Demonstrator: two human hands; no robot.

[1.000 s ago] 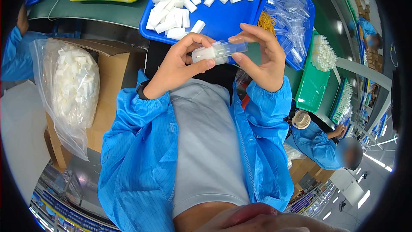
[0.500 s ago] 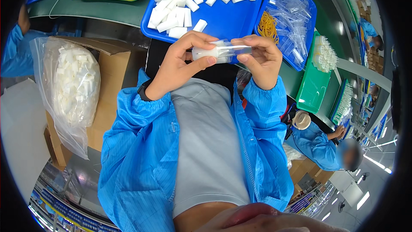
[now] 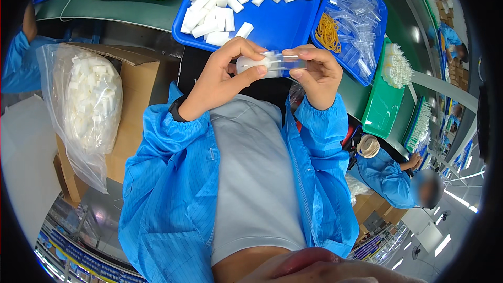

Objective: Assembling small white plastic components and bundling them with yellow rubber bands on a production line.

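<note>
In front of my chest, my left hand (image 3: 217, 76) is closed around a white plastic piece (image 3: 246, 65) with a rounded end. My right hand (image 3: 322, 76) pinches the far end of a clear plastic sleeve (image 3: 287, 65) between thumb and fingers. The sleeve's other end meets the white piece at my left fingertips; how far one sits inside the other is hard to make out. Just beyond my hands, a blue tray (image 3: 285, 23) holds many similar white pieces (image 3: 209, 18).
A blue bin (image 3: 381, 26) at the right holds clear sleeves (image 3: 351, 8) and yellow rubber bands (image 3: 328, 33). Beside it stands a green tray (image 3: 381, 110) with white parts. At left, a cardboard box (image 3: 139, 84) contains a bag of white pieces (image 3: 94, 105). A co-worker (image 3: 382, 175) sits at right.
My right hand has shifted slightly left with the clear sleeve, toward the white piece. My left hand keeps nearly the same place and grip.
</note>
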